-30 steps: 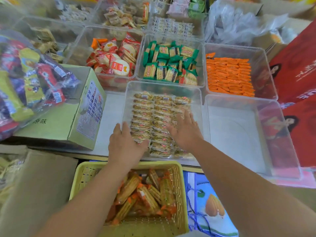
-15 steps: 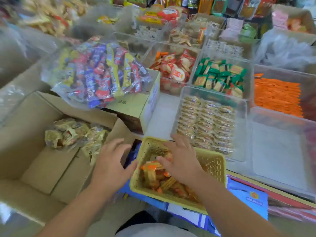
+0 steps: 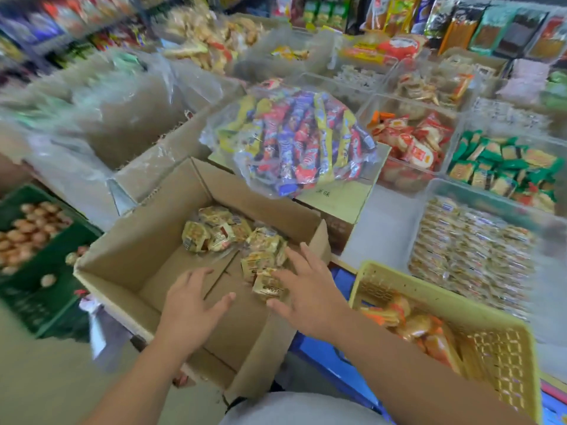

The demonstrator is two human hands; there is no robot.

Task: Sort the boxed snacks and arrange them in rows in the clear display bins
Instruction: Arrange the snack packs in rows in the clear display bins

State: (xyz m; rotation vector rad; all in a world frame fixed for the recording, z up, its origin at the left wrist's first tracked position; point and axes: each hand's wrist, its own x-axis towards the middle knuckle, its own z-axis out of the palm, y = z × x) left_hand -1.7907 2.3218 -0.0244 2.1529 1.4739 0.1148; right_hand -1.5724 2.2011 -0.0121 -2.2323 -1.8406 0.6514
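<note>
Fingers spread wide and holding nothing, a person's left hand [image 3: 191, 305] hovers over the bare floor of an open cardboard box [image 3: 135, 240]. Just to its right, loose gold-wrapped snack packets [image 3: 214, 231] lie heaped toward the box's far right corner. The right hand [image 3: 310, 297], likewise splayed and empty, reaches over the nearest packet [image 3: 267, 286]; whether it touches cannot be told. The packets look light, crinkly and slick, and their contents are probably crushable. Gathering several gently by their sides seems wiser than squeezing. Further right stands a yellow basket [image 3: 429, 291] of orange packs. Beyond it is a clear display bin [image 3: 491, 196], already lined with neat rows.
</note>
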